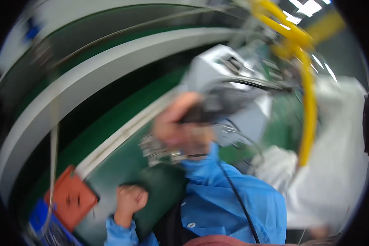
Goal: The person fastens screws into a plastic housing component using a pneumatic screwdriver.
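- Gripping a dark handheld tool (219, 100), the right hand (182, 129) has its fingers wrapped around one end, with the tool pointing to the right, in front of a pale boxy housing; blur hides the tool's finer shape
- Carrying or positioning this tool looks like the step in hand; the next move would call for a steady wrist and enough slack in the thin, smooth black cord (239, 199), though whether the cord joins the tool I cannot tell
- Just below the right hand, silvery metal pieces (151, 149) smear into jagged, shiny shapes
- Blue sleeve (242, 192) of light, creased cloth, with a round pale button (191, 225) near its lower edge
- Left hand (132, 199) curled into a fist over the tabletop; whether anything sits inside it I cannot tell
- Tabletop (110, 174) smooth and dark green, bordered by a straight, scuffed cream strip (119, 139)
- At the far left, a flat orange-red piece (74, 201) with rounded corners beside a blue crate (55, 229)
- Beyond the tool, the pale boxy housing (203, 69), hard and angular; to its right, a glossy yellow tube (309, 110) and a soft, wrinkled white sheet (332, 156)
- Farthest back, a matte grey rail (90, 67), bent by the lens
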The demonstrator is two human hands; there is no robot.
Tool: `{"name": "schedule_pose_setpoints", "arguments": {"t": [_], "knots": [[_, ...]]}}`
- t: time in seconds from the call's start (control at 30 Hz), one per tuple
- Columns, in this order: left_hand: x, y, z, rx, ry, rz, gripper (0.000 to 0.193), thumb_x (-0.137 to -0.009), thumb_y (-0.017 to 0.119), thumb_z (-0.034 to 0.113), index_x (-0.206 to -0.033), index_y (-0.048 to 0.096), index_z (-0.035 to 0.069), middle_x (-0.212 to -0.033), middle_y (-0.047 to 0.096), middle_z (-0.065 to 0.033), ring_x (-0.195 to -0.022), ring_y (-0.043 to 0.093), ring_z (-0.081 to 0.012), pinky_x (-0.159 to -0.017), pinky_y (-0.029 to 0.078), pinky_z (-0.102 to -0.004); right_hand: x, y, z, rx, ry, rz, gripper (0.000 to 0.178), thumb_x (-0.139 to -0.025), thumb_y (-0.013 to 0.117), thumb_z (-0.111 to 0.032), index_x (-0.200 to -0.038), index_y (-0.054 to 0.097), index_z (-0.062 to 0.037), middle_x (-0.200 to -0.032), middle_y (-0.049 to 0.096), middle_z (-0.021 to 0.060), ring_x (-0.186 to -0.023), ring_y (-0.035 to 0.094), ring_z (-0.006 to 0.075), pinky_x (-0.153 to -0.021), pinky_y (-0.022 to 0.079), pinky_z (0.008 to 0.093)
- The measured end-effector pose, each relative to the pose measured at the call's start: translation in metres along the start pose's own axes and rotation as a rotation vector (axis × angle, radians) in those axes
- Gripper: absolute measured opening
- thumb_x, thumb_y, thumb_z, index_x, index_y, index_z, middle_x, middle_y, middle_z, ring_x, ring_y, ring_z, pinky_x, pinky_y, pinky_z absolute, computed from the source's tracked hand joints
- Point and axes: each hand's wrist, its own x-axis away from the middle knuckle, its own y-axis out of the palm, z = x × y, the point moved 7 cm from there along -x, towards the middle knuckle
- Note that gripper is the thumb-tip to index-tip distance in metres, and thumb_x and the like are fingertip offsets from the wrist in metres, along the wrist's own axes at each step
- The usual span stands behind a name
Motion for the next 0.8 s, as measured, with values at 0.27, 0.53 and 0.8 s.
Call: {"name": "schedule_pose_setpoints", "arguments": {"t": [0.27,0.53,0.8], "knots": [[-0.013,-0.125,0.017,-0.192,-0.182,0.282,0.018,-0.086,0.07,0.02,-0.077,0.057,0.01,-0.077,0.057,-0.0095,-0.077,0.061,-0.0308,-0.066,0.047,-0.0436,0.002,-0.015,-0.017,0.181,-0.013,-0.106,0.04,-0.103,0.057,-0.037,-0.122,0.051,-0.003,-0.067,0.049,0.0014,-0.061,0.048,0.0134,-0.061,0.036,0.0318],[0.12,-0.319,-0.145,-0.868,-0.743,0.276,0.04,-0.089,0.059,0.014,-0.125,0.062,-0.002,-0.124,0.06,-0.0284,-0.115,0.06,-0.0454,-0.1,0.049,-0.0529,-0.006,-0.014,0.0,0.179,0.001,-0.073,0.038,-0.102,0.06,-0.037,-0.117,0.05,-0.0036,-0.068,0.052,0.0018,-0.06,0.05,0.0138,-0.06,0.037,0.0301],[0.162,-0.441,-0.24,-1.518,-0.754,0.407,0.045,-0.086,0.063,0.019,-0.131,0.063,0.012,-0.132,0.06,-0.0211,-0.121,0.057,-0.0422,-0.101,0.05,-0.051,-0.017,-0.005,-0.006,0.241,-0.073,-0.032,0.038,-0.1,0.064,-0.039,-0.113,0.049,-0.0066,-0.065,0.053,-0.0001,-0.056,0.05,0.013,-0.055,0.037,0.0293]]}}
